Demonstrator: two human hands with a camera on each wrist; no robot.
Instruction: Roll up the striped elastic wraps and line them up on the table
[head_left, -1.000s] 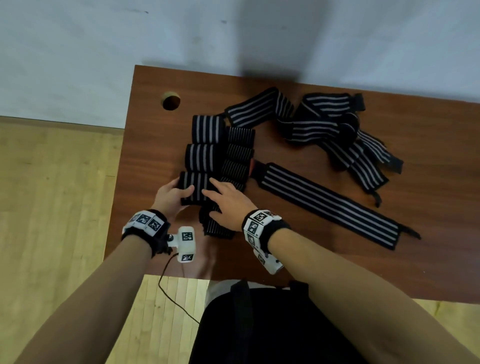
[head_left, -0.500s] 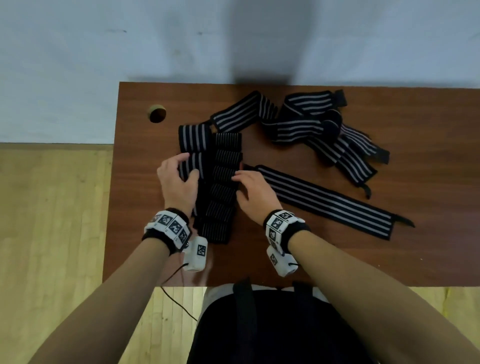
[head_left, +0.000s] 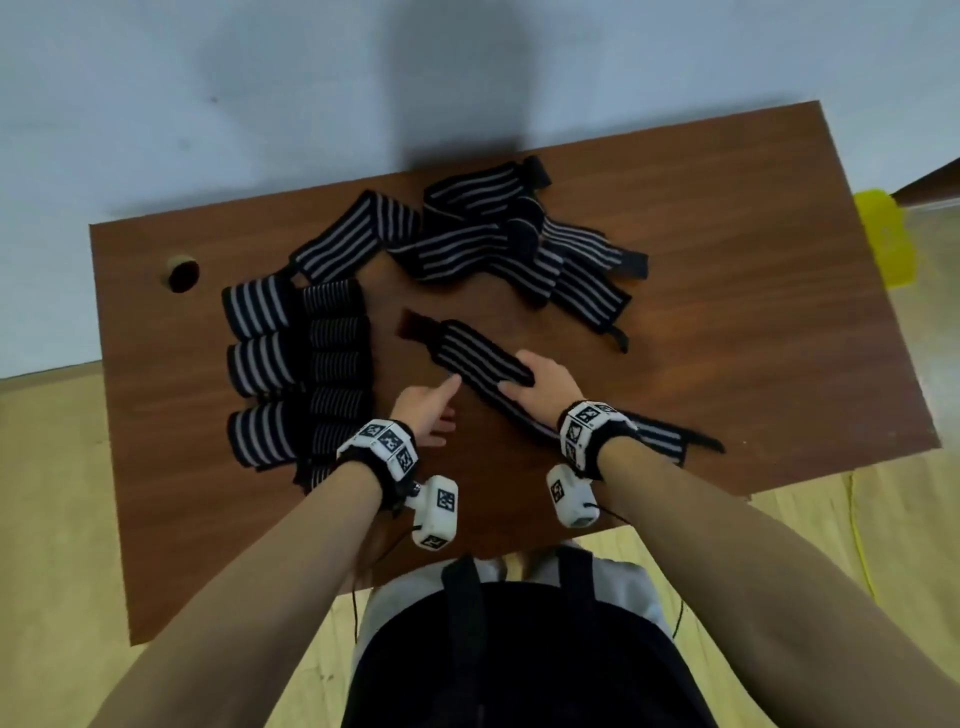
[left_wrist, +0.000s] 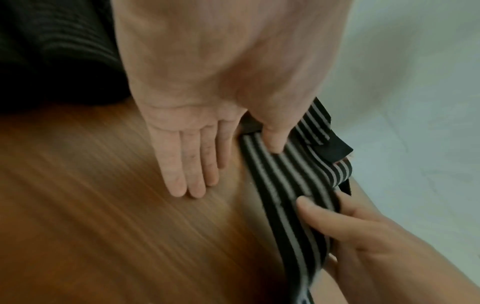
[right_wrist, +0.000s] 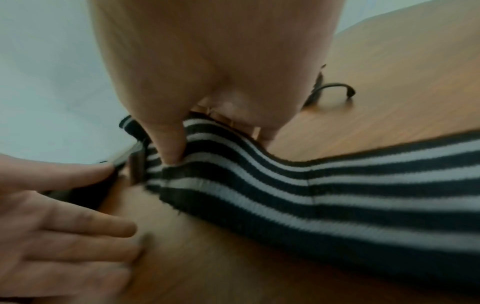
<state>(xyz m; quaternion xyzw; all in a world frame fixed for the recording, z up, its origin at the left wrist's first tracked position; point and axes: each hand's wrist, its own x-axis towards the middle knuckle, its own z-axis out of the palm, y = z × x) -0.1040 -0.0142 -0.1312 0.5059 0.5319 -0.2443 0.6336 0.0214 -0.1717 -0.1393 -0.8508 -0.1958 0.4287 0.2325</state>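
A flat black-and-white striped wrap (head_left: 478, 356) lies slantwise in the middle of the brown table (head_left: 753, 322). My right hand (head_left: 524, 382) pinches it near its middle, thumb on top (right_wrist: 171, 148) and fingers underneath, lifting that part slightly. My left hand (head_left: 447, 400) is beside it with straight fingers (left_wrist: 187, 174) on the wood, and its thumb touches the wrap (left_wrist: 293, 176). Rolled wraps (head_left: 260, 358) sit in two columns at the left: three broad-striped rolls and several fine-striped ones (head_left: 335, 364).
A tangled pile of unrolled striped wraps (head_left: 498, 244) lies at the back centre. A round cable hole (head_left: 182, 273) is at the back left corner. A yellow object (head_left: 883, 239) stands off the table's right end. Bare wood shows on the right half.
Both hands have left the rolled wraps and moved right to the flat wrap. My right hand has taken hold of it. The head view has swung and tilted.
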